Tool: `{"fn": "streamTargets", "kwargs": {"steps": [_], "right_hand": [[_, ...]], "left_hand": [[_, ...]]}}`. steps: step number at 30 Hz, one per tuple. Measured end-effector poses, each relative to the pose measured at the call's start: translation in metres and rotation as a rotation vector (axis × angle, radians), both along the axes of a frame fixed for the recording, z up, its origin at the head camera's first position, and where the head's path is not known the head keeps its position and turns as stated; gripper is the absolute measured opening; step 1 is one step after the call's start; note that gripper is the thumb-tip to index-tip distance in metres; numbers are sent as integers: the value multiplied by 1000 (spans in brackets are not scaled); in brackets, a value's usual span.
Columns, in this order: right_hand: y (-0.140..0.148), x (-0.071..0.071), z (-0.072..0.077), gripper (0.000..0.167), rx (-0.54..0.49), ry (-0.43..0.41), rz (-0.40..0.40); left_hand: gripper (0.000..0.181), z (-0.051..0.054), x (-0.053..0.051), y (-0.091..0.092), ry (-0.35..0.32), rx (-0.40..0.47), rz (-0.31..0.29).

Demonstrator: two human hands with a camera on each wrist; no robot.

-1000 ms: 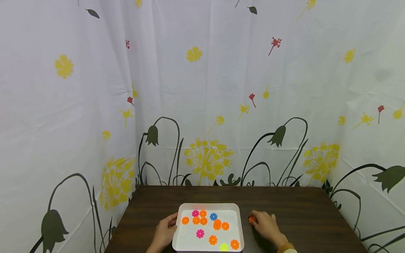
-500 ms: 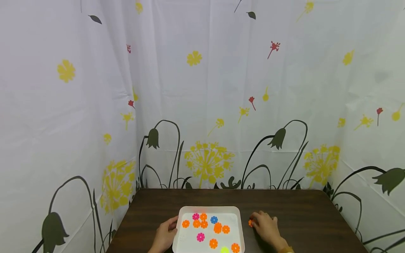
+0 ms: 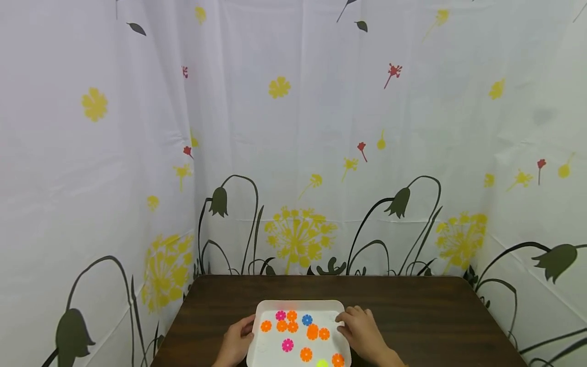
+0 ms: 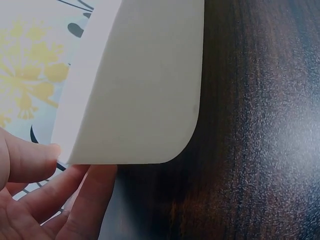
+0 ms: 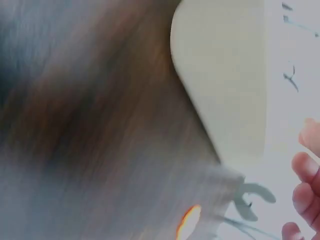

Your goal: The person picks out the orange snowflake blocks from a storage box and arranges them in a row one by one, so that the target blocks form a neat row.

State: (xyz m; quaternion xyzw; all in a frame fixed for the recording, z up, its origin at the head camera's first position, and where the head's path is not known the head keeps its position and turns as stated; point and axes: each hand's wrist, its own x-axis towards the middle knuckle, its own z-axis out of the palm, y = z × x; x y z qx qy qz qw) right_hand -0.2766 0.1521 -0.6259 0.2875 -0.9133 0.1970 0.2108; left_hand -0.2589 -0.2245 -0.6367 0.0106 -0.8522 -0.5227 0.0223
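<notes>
The white tray [image 3: 275, 351] [image 4: 145, 90] lies on the dark table, holding several small flower-shaped pieces: orange [image 3: 306, 354], pink [image 3: 287, 345], blue [image 3: 307, 320] and yellow-green [image 3: 322, 363]. My left hand [image 3: 235, 342] [image 4: 55, 192] grips its left side, thumb on the rim and fingers against the outside. My right hand [image 3: 364, 334] [image 5: 307, 180] is over the right rim, fingertips above the tray's upper right part, slightly bent, with nothing visible between them. In the right wrist view an orange piece [image 5: 189, 222] is on the table beside the tray; my hand hides it in the head view.
Dark wood tabletop [image 3: 426, 316] extends behind the tray and to both sides. A white curtain [image 3: 293, 127] with printed yellow, red and dark green plants hangs behind the table and along both sides.
My right hand has left the orange piece on the table and moved left over the tray's right rim. My left hand keeps its grip. The head view has shifted slightly.
</notes>
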Motion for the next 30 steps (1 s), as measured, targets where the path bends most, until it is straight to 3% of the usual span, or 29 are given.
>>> {"fn": "streamTargets", "kwargs": {"steps": [4,9,16,30], "right_hand": [[-11,1,1,19,58,35,137],[-19,3,3,15,142,-88,234],[-23,10,-1,19,232,-191,255],[-22,10,-5,14,428,-256,289]], "left_hand": [[48,2,-1,0,13,-1,12],[47,2,-2,1,14,-14,29],[47,-1,3,2,13,-22,24],[48,4,2,4,-38,-21,35]]}}
